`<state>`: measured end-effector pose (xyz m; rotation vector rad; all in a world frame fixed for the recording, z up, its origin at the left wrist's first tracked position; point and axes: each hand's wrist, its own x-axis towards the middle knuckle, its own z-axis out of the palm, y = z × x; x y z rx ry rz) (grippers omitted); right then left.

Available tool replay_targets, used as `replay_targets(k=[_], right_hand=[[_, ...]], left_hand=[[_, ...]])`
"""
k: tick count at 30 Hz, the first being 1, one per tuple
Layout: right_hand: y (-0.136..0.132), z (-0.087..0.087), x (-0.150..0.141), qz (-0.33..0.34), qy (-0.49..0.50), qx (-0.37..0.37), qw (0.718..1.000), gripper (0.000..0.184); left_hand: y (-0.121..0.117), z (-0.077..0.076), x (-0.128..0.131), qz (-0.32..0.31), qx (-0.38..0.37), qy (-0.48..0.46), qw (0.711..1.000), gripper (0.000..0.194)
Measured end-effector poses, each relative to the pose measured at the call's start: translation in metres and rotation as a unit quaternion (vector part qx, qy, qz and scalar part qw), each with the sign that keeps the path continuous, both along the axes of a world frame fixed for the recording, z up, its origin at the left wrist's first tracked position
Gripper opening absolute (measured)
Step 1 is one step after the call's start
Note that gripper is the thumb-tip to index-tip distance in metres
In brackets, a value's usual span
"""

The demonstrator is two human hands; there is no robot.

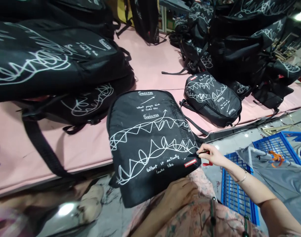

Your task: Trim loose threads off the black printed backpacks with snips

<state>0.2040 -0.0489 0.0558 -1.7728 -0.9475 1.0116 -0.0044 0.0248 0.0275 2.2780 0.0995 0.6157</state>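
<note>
A black backpack with white scribbled lines and lettering lies front side up, partly on the pink table edge and partly over my lap. At its lower right corner, close to the red label, my right hand is closed on small scissors with black and red at the handle. Their tip points left, onto the bag's surface. My left hand rests along the bag's bottom edge with its fingers extended to the right; the fingertips are hard to make out.
Several similar black backpacks are piled at the left. Another backpack lies right of the middle, before a larger heap. Blue plastic crates with grey material stand on the floor at the right. The pink tabletop runs behind.
</note>
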Motion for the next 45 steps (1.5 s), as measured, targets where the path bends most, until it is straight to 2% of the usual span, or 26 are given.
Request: replay_targets(k=[2,5,7,9,12,16,18,20,22,24,25,27,29,33,35,37,39,42,45], right_hand=[[-0.009,-0.01,0.005,-0.097,0.069,0.043,0.992,0.03],[-0.023,-0.03,0.005,-0.189,0.121,0.062,0.972,0.041],[-0.031,-0.045,-0.002,-0.217,0.146,0.073,0.962,0.046],[-0.036,-0.059,-0.014,-0.235,0.181,0.089,0.951,0.05],[-0.036,-0.075,-0.032,-0.244,0.226,0.117,0.936,0.049],[-0.029,-0.09,-0.047,-0.243,0.262,0.158,0.921,0.046],[-0.026,-0.095,-0.05,-0.253,0.24,0.171,0.921,0.045],[-0.023,-0.1,-0.051,-0.265,0.19,0.172,0.93,0.045],[-0.022,-0.104,-0.049,-0.266,0.15,0.164,0.938,0.045],[-0.022,-0.108,-0.048,-0.261,0.144,0.156,0.942,0.046],[-0.022,-0.109,-0.047,-0.261,0.15,0.151,0.942,0.047],[-0.022,-0.11,-0.045,-0.265,0.168,0.14,0.939,0.048],[-0.024,-0.11,-0.043,-0.265,0.189,0.13,0.936,0.048],[-0.034,-0.106,-0.043,-0.271,0.168,0.128,0.939,0.039],[-0.041,-0.105,-0.047,-0.261,0.133,0.134,0.947,0.032],[-0.046,-0.105,-0.051,-0.245,0.083,0.158,0.953,0.029],[-0.047,-0.107,-0.056,-0.25,0.023,0.2,0.947,0.026],[-0.044,-0.113,-0.06,-0.27,-0.059,0.262,0.925,0.015],[-0.038,-0.114,-0.061,-0.237,-0.145,0.283,0.918,0.015]], left_hand=[[0.001,0.005,0.007,-0.03,0.037,0.011,0.999,0.016],[0.001,0.012,0.025,-0.004,0.125,0.038,0.991,0.012],[0.0,0.015,0.04,0.008,0.206,0.087,0.975,0.022],[-0.004,0.016,0.054,0.019,0.265,0.14,0.954,0.018],[-0.01,0.013,0.066,0.051,0.29,0.156,0.943,0.008],[-0.011,0.002,0.071,0.101,0.265,0.149,0.947,0.014],[-0.009,0.0,0.069,0.097,0.234,0.143,0.957,0.016],[-0.009,0.005,0.063,0.052,0.156,0.12,0.979,0.02],[-0.01,0.015,0.054,-0.027,0.038,0.086,0.995,0.022],[-0.011,0.029,0.041,-0.093,-0.055,0.084,0.991,0.02],[-0.012,0.035,0.034,-0.109,-0.076,0.096,0.986,0.018],[-0.012,0.044,0.021,-0.108,-0.083,0.132,0.982,0.017],[-0.009,0.047,0.01,-0.093,-0.073,0.148,0.982,0.018],[-0.003,0.039,-0.007,-0.103,-0.034,0.113,0.988,0.017],[0.0,0.034,-0.011,-0.092,0.004,0.096,0.991,0.016],[0.001,0.03,-0.012,-0.064,0.037,0.086,0.994,0.032],[0.002,0.026,-0.011,-0.039,0.047,0.067,0.996,0.043],[0.001,0.02,-0.009,-0.011,0.013,0.027,0.999,0.036],[-0.004,0.014,-0.008,0.028,-0.028,0.011,0.999,0.028]])
